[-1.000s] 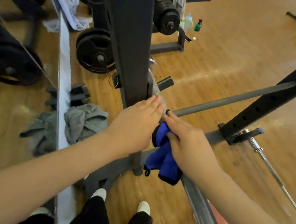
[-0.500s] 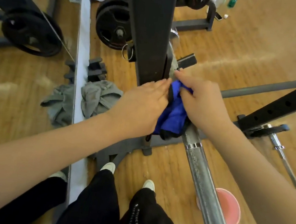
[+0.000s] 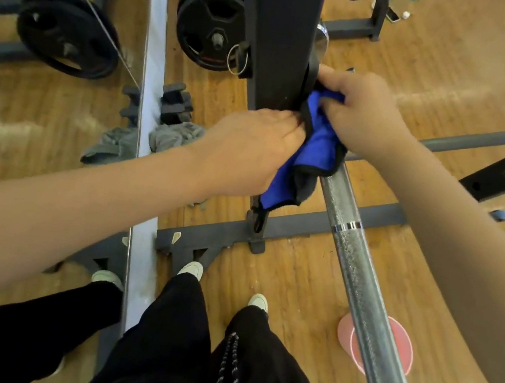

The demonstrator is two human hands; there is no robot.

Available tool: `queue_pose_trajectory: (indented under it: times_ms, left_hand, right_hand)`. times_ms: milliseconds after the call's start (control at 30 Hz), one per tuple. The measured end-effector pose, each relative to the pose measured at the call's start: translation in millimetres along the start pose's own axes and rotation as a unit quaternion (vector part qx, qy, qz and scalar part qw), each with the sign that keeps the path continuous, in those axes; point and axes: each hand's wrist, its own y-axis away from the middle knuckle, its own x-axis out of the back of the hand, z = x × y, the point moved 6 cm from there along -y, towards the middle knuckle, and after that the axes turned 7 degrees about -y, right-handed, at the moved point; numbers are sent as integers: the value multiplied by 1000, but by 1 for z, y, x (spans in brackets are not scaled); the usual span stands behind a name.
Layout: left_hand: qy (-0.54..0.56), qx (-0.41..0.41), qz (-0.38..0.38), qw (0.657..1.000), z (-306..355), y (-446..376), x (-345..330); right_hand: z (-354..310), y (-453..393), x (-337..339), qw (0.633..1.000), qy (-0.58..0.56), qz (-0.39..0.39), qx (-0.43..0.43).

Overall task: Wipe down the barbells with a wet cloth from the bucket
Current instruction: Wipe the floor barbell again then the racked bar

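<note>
Since before, two hands (image 3: 250, 149) (image 3: 357, 115) slid one cloth (image 3: 318, 142) along one barbell (image 3: 359, 269).

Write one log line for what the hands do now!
step: wiping | right hand: grips blue cloth on knurled steel barbell | left hand: holds cloth

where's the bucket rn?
Head view, lower right: the pink bucket sits on the wood floor beneath the barbell, right of the person's feet.
</note>
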Motion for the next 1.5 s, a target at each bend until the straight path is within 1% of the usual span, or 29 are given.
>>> queue_pose_trajectory:
  times_ms: [100, 200, 267, 333, 433, 533, 600, 633, 733, 867, 1000, 1133, 1267, 1367, 1500]
  left_hand:
    - [-9, -6, 3, 1000, 1, 1, -1]
    - [-85, -37, 16, 996, 0, 5, -2]
    - [-117, -35, 36, 992, -2, 6, 2]
    - [-152, -9, 53, 987, -4, 6, 6]
    - [-185, 51, 77, 978, -6, 8, 12]
    - [-214, 89, 89, 969, -6, 9, 13]
    - [-218, 98, 93, 967, -5, 8, 12]
    - [-215, 99, 95, 967, -4, 7, 12]
    - [-223, 97, 95, 965, -2, 7, 13]
    - [-239, 99, 94, 962, -1, 8, 14]
    - [-241, 102, 98, 960, -3, 7, 10]
    - [-257, 102, 115, 954, -4, 8, 6]
    - [-278, 103, 118, 948, -7, 8, 1]
    - [-293, 100, 112, 944, -7, 8, -1]
    - [-285, 103, 127, 944, -5, 7, 1]
  right_hand:
    - [4, 10, 1, 1000, 3, -17, 15]
    - [11, 46, 3, 998, -55, -14, 2]
    - [13, 54, 4, 997, -76, -13, -3]
    - [9, 41, 6, 998, -65, -1, 4]
    - [4, 10, 8, 999, -32, 27, 11]
    - [-3, 14, 3, 1000, -4, 3, 28]
    - [-4, 35, -1, 999, -21, -12, 28]
    - [-3, 46, -2, 999, -40, -9, 15]
    - [-7, 62, -6, 996, -83, 24, -29]
    - [-13, 48, -15, 996, 9, 41, -75]
    - [-19, 21, -14, 995, 37, 81, -34]
    - [-23, 27, -15, 993, 93, 72, -28]
    - [-20, 53, -17, 995, 71, 62, -28]
    - [-17, 36, -17, 995, 67, 65, -38]
    - [-18, 20, -13, 996, 64, 48, -32]
